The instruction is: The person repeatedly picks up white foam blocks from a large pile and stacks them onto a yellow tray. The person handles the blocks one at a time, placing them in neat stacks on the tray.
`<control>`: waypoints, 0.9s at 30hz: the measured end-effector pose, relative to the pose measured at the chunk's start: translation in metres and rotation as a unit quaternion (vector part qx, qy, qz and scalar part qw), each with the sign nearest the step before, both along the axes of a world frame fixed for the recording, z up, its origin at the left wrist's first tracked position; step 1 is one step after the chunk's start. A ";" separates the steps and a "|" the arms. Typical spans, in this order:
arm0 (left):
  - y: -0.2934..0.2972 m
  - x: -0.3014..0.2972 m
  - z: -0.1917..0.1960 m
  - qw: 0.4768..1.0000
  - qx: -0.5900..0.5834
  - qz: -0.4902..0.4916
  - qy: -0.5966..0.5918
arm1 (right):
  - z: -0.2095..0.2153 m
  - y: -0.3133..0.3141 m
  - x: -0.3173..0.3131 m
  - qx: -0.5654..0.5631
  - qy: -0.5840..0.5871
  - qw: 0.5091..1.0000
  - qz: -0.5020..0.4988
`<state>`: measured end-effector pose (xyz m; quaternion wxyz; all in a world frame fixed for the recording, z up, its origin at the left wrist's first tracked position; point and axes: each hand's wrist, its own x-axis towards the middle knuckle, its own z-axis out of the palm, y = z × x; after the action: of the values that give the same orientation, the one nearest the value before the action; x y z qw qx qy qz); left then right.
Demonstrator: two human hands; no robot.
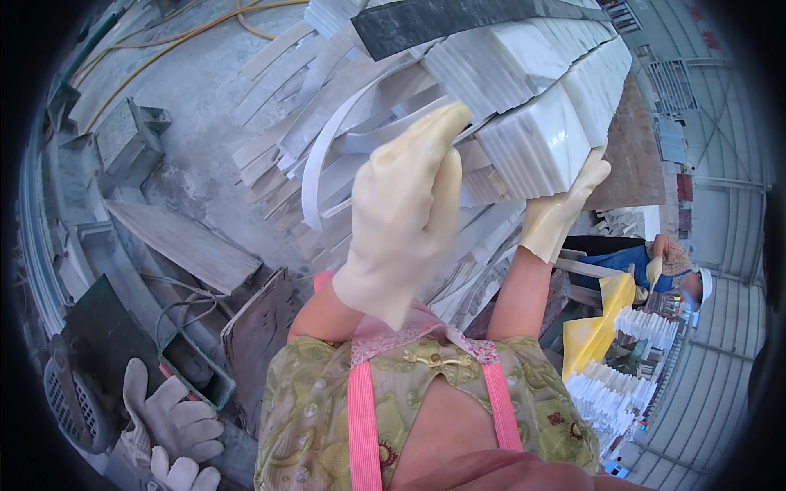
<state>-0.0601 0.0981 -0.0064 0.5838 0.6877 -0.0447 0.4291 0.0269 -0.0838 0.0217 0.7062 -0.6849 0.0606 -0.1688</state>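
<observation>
Both my hands wear cream rubber gloves. My left hand (pixel 405 200) is raised in the middle, in front of the stone. Its fingers are curled and pressed together; whatever they may hold is hidden. My right hand (pixel 565 204) reaches to the near right end of a stack of white marble tiles (pixel 536 143), its fingers stretched out along the corner and touching it. More white tiles (pixel 475 69) stand packed side by side behind. A pale curved strip (pixel 318 168) bends down left of my left hand.
A dark flat slab (pixel 434 24) lies across the far tiles. Stone offcuts (pixel 278 74) and a yellow hose (pixel 155 65) cover the far floor. Grey work gloves (pixel 176 413) lie at lower left, near a green metal box (pixel 196 368). A co-worker (pixel 655 266) is at right, beside yellow sheeting (pixel 598 323).
</observation>
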 end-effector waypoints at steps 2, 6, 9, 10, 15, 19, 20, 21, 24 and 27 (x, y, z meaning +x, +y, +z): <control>0.009 -0.001 0.007 0.999 0.040 0.013 0.017 | -0.002 -0.001 0.003 0.045 -0.012 0.999 0.023; 0.022 -0.008 0.013 0.996 0.076 0.032 0.041 | -0.008 -0.004 0.005 0.046 -0.030 0.997 0.050; 0.023 -0.013 0.012 0.995 0.092 0.028 0.039 | -0.011 -0.004 0.006 0.071 -0.043 0.996 0.036; 0.022 -0.015 0.011 0.994 0.096 0.023 0.043 | -0.011 -0.004 0.006 0.096 -0.042 0.994 0.029; 0.017 -0.018 0.000 0.996 0.079 0.001 0.043 | -0.008 0.006 0.005 0.140 -0.053 0.989 0.014; 0.018 -0.018 -0.006 0.997 0.076 0.002 0.025 | -0.004 0.017 0.000 0.057 -0.052 0.997 -0.029; 0.017 -0.018 -0.007 0.997 0.070 0.000 0.024 | -0.003 0.019 -0.002 0.050 -0.049 0.997 -0.032; 0.015 -0.019 -0.007 0.997 0.070 -0.002 0.017 | -0.002 0.019 -0.002 0.053 -0.048 0.997 -0.032; 0.002 -0.027 -0.007 0.997 0.064 -0.033 0.023 | -0.004 0.011 -0.001 0.091 -0.060 0.994 -0.010; -0.021 -0.031 -0.009 0.985 0.072 -0.066 0.141 | -0.014 -0.004 0.002 0.153 -0.103 0.981 0.063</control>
<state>-0.0912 0.0774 -0.0155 0.5604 0.7770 -0.0381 0.2843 0.0289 -0.0876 0.0076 0.8145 -0.5499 -0.0310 -0.1823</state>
